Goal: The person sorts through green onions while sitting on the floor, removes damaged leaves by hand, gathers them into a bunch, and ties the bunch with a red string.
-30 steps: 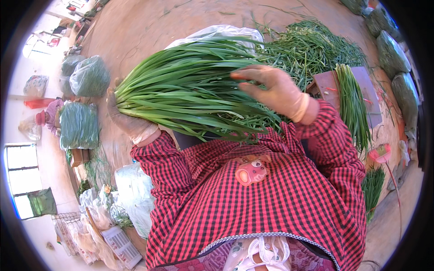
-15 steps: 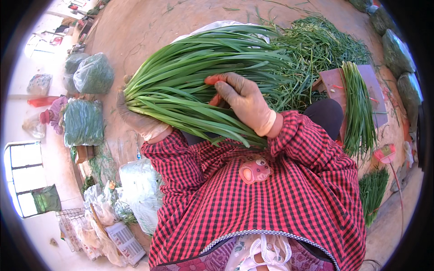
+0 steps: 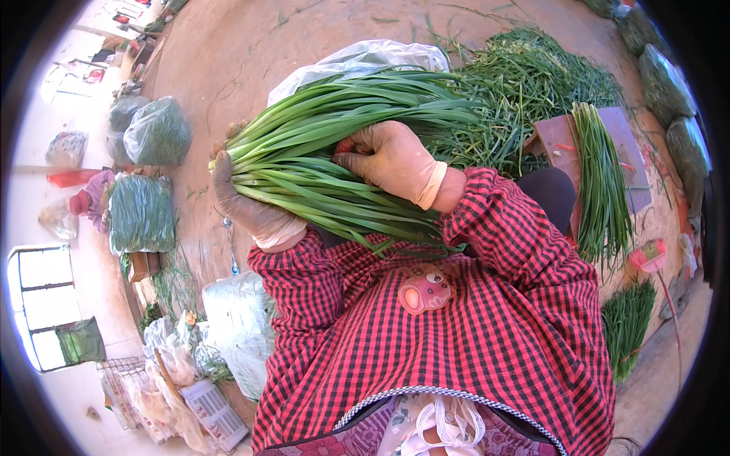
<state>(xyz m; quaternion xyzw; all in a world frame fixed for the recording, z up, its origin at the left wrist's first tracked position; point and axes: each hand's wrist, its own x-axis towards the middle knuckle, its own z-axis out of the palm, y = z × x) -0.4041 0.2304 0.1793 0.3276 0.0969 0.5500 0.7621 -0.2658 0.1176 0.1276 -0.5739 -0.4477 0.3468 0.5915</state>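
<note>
A large bunch of long green garlic chives (image 3: 342, 114) lies across my two gloved hands, its pale cut ends to the left and its leaf tips fanning right. My left hand (image 3: 255, 209) is wrapped round the pale end, with fingertips showing past the far side. Over the middle of the leaves, my right hand (image 3: 395, 159) has its fingers curled in among them, thumb and forefinger close together. The glove's fingertips are reddish. Whether single leaves are pinched there is hidden by the hand.
Behind the bunch lies a clear plastic sheet (image 3: 357, 61). A heap of loose green leaves (image 3: 525, 83) spreads at the far right. Another chive bunch (image 3: 601, 175) rests on a small purplish board (image 3: 627, 152). Filled plastic bags (image 3: 156, 129) stand at the left, and a wrapped white bundle (image 3: 239, 319) sits near my left elbow.
My left hand and the bunch's pale end have shifted right and slightly nearer. My right hand has moved a little left, its fingers now deeper among the leaves. More plastic sheet shows behind.
</note>
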